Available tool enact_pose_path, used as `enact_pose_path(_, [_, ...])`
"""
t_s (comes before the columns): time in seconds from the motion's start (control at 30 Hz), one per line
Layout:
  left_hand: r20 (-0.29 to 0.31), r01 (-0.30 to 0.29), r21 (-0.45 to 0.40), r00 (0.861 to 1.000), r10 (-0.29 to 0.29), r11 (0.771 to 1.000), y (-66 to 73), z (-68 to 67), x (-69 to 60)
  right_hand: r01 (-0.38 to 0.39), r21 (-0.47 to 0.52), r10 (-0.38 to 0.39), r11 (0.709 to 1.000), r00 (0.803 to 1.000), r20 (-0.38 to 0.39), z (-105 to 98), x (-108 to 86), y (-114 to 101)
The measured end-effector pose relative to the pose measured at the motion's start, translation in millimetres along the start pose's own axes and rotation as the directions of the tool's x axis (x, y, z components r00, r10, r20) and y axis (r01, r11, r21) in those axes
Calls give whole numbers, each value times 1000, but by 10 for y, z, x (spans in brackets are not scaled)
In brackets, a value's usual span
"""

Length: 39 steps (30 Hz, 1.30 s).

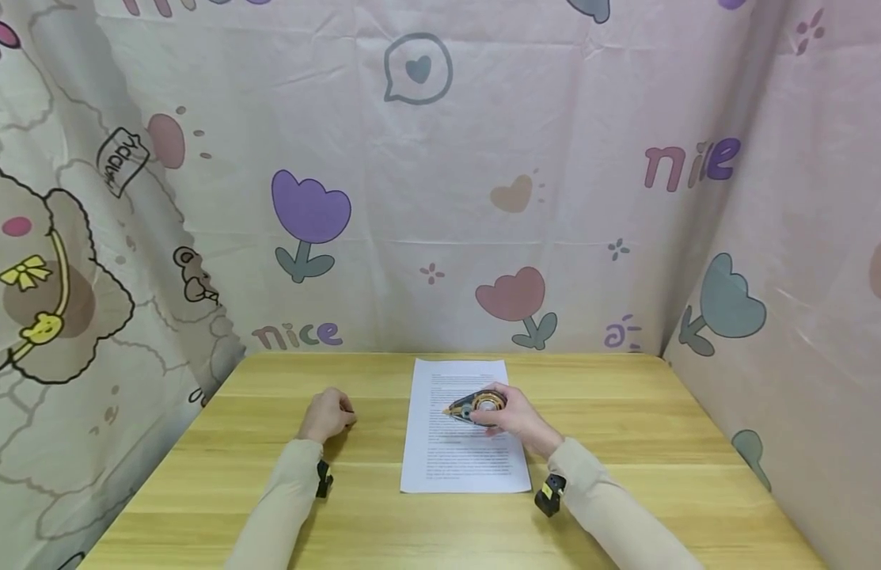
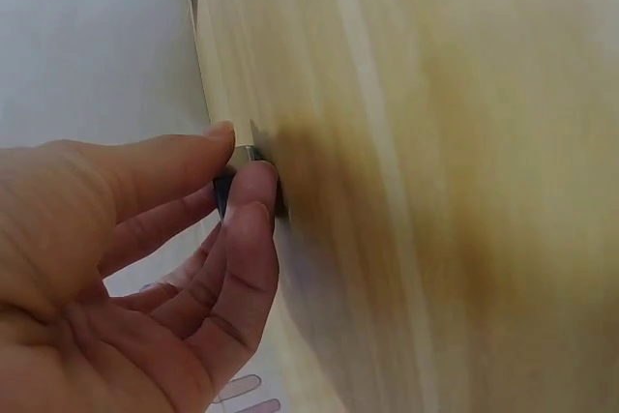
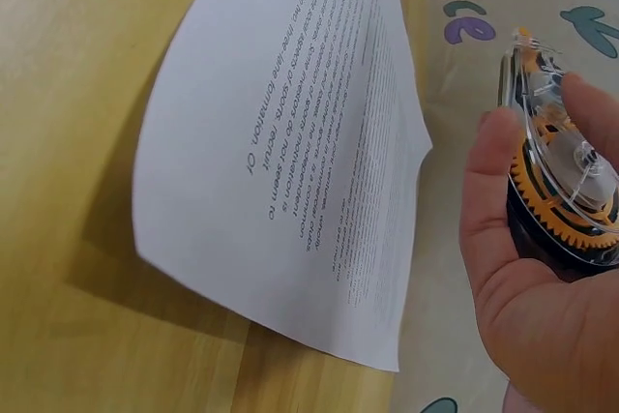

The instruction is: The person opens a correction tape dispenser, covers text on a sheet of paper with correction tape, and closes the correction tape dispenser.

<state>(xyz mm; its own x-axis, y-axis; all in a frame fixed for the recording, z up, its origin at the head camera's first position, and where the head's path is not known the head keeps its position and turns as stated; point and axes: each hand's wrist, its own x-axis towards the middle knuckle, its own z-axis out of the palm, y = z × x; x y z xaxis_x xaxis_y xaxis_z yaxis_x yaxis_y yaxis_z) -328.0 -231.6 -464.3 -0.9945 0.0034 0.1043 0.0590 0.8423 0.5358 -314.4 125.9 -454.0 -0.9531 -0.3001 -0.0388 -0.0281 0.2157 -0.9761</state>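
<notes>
Beige left sleeve runs off the bottom edge. Left hand is over the table, thumb and fingertips pinching a small dark piece; fingers hide most of it, can't tell what it is. Printed sheet lies to the right of that hand, long side running away from the person; print too small to read from the head view, partly legible from the right wrist. Correction tape dispenser is over the sheet's upper half, long axis roughly crosswise, orange tip pointing left and slightly toward the person. Right hand pinches it between thumb and fingers, covering its rear end; right wrist view crops the dispenser at the edge.
</notes>
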Motion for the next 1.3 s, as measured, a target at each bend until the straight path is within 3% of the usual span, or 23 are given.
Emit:
enact_pose_path(0.27, [17, 13, -4, 1000, -13, 1000, -22, -9, 9, 13, -52, -13, 999, 1000, -5, -1, -31, 23])
enact_pose_path(0.5, [20, 11, 171, 1000, -15, 985, 62, -20, -26, -11, -40, 11, 999, 1000, -13, 2, -12, 41])
enact_pose_path(0.7, [-12, 7, 223, 1000, -5, 975, 139, -7, -40, -9, 29, 9, 1000, 1000, -3, 0, 5, 56])
enact_pose_path(0.83, [-72, -76, 228, 993, 95, 971, 166, 38, -24, 3, 28, -3, 1000, 1000, 15, 3, 3, 59])
enact_pose_path(0.93, [-77, -166, 209, 980, 185, 964, 209, 94, -4, 14, 20, -14, 1000, 1000, 26, 9, 0, 71])
enact_pose_path(1.17, [60, -242, 104, 970, 236, 965, 419, 249, -18, 47, -53, -46, 997, 999, 19, 24, -12, 75])
enact_pose_path(1.3, [126, -295, 101, 951, 282, 950, 517, 324, -31, 44, -111, -43, 993, 999, 11, 27, -16, 61])
